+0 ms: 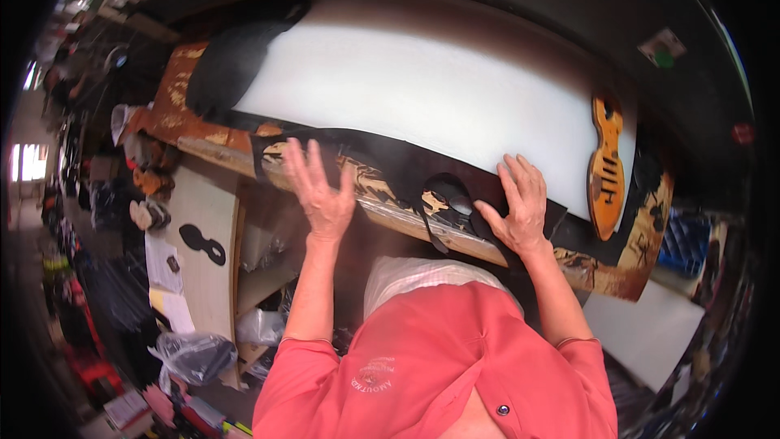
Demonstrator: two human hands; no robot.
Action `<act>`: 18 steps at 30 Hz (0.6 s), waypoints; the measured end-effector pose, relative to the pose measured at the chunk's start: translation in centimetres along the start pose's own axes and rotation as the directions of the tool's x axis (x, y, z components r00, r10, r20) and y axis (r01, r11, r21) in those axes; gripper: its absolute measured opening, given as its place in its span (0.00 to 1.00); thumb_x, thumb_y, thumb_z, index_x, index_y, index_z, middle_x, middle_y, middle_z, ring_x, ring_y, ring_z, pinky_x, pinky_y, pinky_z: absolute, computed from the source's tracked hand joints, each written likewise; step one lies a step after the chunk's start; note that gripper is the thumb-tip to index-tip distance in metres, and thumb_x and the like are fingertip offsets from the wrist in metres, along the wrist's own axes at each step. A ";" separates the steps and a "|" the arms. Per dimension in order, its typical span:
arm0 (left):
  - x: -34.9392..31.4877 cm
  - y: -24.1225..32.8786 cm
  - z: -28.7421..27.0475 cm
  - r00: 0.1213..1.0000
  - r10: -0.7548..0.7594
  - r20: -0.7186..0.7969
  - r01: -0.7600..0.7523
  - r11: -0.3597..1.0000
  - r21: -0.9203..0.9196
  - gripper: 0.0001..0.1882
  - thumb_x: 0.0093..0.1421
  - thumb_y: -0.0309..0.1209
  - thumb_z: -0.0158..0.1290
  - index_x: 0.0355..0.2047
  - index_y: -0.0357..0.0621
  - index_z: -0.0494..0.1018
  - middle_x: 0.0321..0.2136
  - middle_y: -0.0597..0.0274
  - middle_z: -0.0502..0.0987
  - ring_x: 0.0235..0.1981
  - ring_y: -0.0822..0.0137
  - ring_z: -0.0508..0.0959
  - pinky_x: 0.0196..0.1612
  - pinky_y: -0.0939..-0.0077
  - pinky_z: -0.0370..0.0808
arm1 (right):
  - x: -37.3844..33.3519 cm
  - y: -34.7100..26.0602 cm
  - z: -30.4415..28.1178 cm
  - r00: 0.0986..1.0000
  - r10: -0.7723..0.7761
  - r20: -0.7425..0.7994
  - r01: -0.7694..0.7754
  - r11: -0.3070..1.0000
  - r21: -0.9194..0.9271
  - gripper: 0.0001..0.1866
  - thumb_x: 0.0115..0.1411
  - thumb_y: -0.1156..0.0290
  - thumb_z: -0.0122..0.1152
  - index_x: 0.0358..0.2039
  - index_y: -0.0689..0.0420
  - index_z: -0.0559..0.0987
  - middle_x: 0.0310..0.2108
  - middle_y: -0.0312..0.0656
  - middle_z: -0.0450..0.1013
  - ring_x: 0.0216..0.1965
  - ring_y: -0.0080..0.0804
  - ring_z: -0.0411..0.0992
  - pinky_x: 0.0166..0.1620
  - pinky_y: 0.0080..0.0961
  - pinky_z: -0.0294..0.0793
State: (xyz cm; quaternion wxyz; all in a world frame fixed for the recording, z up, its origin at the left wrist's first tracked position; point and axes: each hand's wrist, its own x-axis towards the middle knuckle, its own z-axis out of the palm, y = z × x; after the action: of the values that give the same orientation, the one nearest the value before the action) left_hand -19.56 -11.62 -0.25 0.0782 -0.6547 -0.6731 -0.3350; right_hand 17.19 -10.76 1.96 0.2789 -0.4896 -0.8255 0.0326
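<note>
A long white board or sheet [406, 73] lies across the bench with black sheet material [231, 73] at its left end and along its near edge. My left hand [321, 199] hangs over the bench's near edge with its fingers spread, holding nothing. Spread and flat, my right hand [524, 207] is at the near edge of the white sheet, over the black material; whether it presses down, I cannot tell. Between the hands, a loop-shaped black offcut [437, 232] hangs partly over the edge. At the right end lies an orange, sole-shaped tool [605, 175] with slots.
The worn wooden bench [642, 236] has a scarred, patchy top. Below left, a pale shelf top [187, 203] carries a black shape cutout [202, 245], papers [166, 276] and a plastic bag [195, 356]. A dark machine body [569, 8] spans the far side.
</note>
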 end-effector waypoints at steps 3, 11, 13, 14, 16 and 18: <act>2.0 -2.5 0.4 0.996 -0.034 0.077 0.032 0.999 0.030 0.42 0.68 0.38 0.63 0.77 0.38 0.58 0.78 0.36 0.52 0.79 0.30 0.47 0.77 0.29 0.48 | 0.3 -0.5 0.4 0.997 0.074 -0.032 -0.075 0.997 -0.019 0.38 0.49 0.66 0.84 0.60 0.63 0.79 0.66 0.55 0.71 0.67 0.61 0.68 0.68 0.57 0.67; 6.3 -8.4 0.4 0.953 0.231 0.194 -0.211 0.970 -0.121 0.28 0.66 0.29 0.65 0.66 0.45 0.74 0.64 0.49 0.73 0.69 0.41 0.68 0.74 0.30 0.55 | 0.6 -4.9 1.1 0.938 0.237 -0.252 -0.276 0.952 -0.131 0.21 0.47 0.80 0.78 0.41 0.57 0.80 0.42 0.44 0.79 0.46 0.48 0.79 0.51 0.41 0.74; 7.9 -9.3 -0.1 0.949 0.294 0.115 -0.278 0.951 -0.133 0.18 0.64 0.24 0.66 0.53 0.47 0.81 0.43 0.59 0.80 0.48 0.52 0.79 0.58 0.50 0.72 | 0.6 -6.3 -0.3 0.913 0.351 -0.207 -0.386 0.908 -0.164 0.14 0.49 0.80 0.75 0.35 0.56 0.79 0.32 0.41 0.76 0.35 0.44 0.76 0.42 0.38 0.71; 8.7 -9.5 -0.3 0.924 0.346 0.162 -0.308 0.926 -0.218 0.16 0.64 0.24 0.66 0.52 0.46 0.81 0.40 0.58 0.80 0.44 0.52 0.79 0.53 0.53 0.73 | 0.5 -7.0 -1.2 0.897 0.394 -0.199 -0.429 0.884 -0.187 0.13 0.50 0.80 0.74 0.35 0.56 0.79 0.32 0.41 0.76 0.35 0.44 0.76 0.42 0.38 0.71; 9.9 -9.6 -0.6 0.866 0.408 0.288 -0.298 0.886 -0.356 0.11 0.65 0.23 0.64 0.47 0.43 0.81 0.34 0.53 0.79 0.36 0.52 0.79 0.44 0.59 0.73 | -0.1 -8.4 -3.2 0.858 0.476 -0.193 -0.508 0.841 -0.188 0.11 0.54 0.79 0.72 0.36 0.57 0.80 0.32 0.43 0.76 0.33 0.47 0.76 0.39 0.38 0.73; 10.8 -9.2 -0.9 0.801 0.466 0.375 -0.260 0.836 -0.483 0.08 0.66 0.20 0.62 0.46 0.39 0.80 0.33 0.50 0.79 0.33 0.49 0.79 0.39 0.57 0.75 | -1.2 -10.1 -4.3 0.825 0.535 -0.178 -0.554 0.829 -0.079 0.10 0.56 0.79 0.72 0.38 0.58 0.81 0.31 0.44 0.76 0.31 0.48 0.76 0.36 0.39 0.74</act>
State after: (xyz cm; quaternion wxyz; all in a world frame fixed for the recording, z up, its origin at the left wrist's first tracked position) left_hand -29.84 -2.45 3.10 -0.1645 -0.8370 -0.4442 -0.2738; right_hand 11.71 -17.90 8.35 0.2870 -0.7229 -0.6282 0.0219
